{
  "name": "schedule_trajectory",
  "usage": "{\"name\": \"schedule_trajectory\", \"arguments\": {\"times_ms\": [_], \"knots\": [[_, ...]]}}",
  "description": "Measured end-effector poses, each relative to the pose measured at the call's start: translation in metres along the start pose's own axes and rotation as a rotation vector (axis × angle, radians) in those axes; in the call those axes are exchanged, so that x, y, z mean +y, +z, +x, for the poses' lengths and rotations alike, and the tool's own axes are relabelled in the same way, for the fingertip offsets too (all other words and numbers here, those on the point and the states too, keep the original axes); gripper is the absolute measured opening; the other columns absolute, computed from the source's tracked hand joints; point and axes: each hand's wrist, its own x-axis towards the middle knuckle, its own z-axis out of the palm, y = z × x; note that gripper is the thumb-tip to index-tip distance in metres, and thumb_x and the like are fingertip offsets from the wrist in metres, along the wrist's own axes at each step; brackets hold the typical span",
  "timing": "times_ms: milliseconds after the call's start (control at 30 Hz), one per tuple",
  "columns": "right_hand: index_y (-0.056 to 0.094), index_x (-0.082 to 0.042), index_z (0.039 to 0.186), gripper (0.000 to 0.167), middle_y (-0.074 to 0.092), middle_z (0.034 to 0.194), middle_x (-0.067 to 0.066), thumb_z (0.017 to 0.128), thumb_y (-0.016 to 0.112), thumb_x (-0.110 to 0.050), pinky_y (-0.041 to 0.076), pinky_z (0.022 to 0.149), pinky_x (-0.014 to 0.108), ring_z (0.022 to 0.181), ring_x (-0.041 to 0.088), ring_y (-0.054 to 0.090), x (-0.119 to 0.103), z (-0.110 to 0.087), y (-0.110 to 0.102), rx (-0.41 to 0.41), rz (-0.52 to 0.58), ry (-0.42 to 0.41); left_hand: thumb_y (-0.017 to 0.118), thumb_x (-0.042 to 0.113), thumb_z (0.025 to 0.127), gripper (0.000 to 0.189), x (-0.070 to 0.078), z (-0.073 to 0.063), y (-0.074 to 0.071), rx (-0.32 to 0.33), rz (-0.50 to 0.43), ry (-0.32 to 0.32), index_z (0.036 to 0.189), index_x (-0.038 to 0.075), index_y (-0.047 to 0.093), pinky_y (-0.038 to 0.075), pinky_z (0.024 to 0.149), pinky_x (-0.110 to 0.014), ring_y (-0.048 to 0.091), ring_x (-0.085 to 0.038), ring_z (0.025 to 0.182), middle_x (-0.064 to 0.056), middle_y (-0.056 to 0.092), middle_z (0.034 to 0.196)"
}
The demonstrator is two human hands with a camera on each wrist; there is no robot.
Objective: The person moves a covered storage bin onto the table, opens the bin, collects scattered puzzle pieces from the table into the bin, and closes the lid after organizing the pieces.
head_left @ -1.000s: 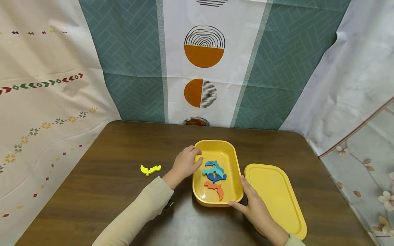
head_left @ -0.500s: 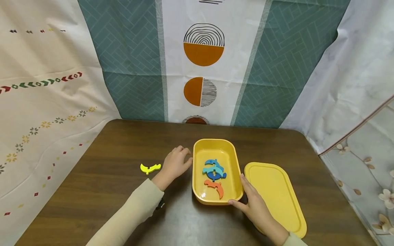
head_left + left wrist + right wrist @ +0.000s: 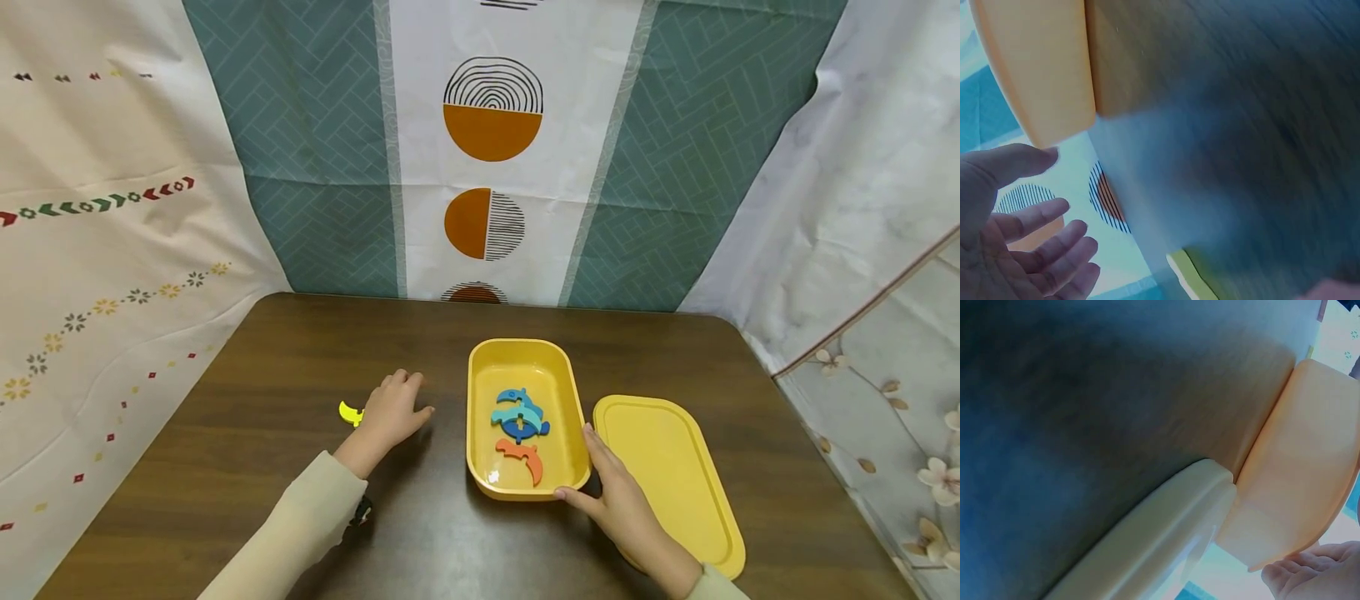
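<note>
My right hand (image 3: 626, 508) holds the near right corner of a yellow plastic box (image 3: 480, 467), thumb at the front rim and fingers along the right wall. Inside lie an orange curved piece (image 3: 528, 460), a teal piece (image 3: 517, 415) overlapping a dark blue one (image 3: 522, 432), and a lighter blue piece (image 3: 512, 394). My left hand (image 3: 386, 421) hovers left of the box, fingers spread, holding nothing. A bright yellow curved piece (image 3: 349, 414) lies on the table, partly hidden behind that hand. In the left wrist view, part of the yellow piece (image 3: 1191, 275) appears at the bottom.
The yellow lid (image 3: 667, 483) lies flat right of the box, under my right forearm. The brown wooden table (image 3: 300, 350) has its back edge against a patterned cloth (image 3: 322, 225). More cloth hangs at both sides.
My left hand has moved left from over the box's left rim to beside the bright yellow piece, now partly covering it. My right hand stays at the box's corner.
</note>
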Motion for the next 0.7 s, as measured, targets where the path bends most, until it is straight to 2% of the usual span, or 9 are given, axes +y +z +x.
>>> {"name": "schedule_trajectory", "arguments": {"times_ms": [300,700], "knots": [[0.030,-0.002,0.148,0.095,0.031,0.152,0.017,0.074,0.078,-0.039,0.035,0.105,0.053,0.137,0.037,0.034,0.001,0.001,-0.001,0.004,0.002,-0.013,0.076,0.013,0.079,0.044,-0.024,-0.003,-0.012,0.017,-0.054,-0.061,0.117,-0.002,0.058,0.049,0.080,-0.052,0.056,-0.042,0.100,-0.023,0.058,0.110],[0.030,-0.003,0.148,0.095,0.030,0.153,0.017,0.074,0.078,-0.040,0.034,0.105,0.053,0.137,0.037,0.034,0.000,0.000,0.000,-0.003,0.014,-0.001,0.075,0.015,0.078,0.049,-0.048,-0.011,-0.018,-0.027,0.010,-0.134,0.117,-0.007,0.056,0.049,0.077,-0.054,0.055,-0.045,0.099,-0.029,0.057,0.111]]}}
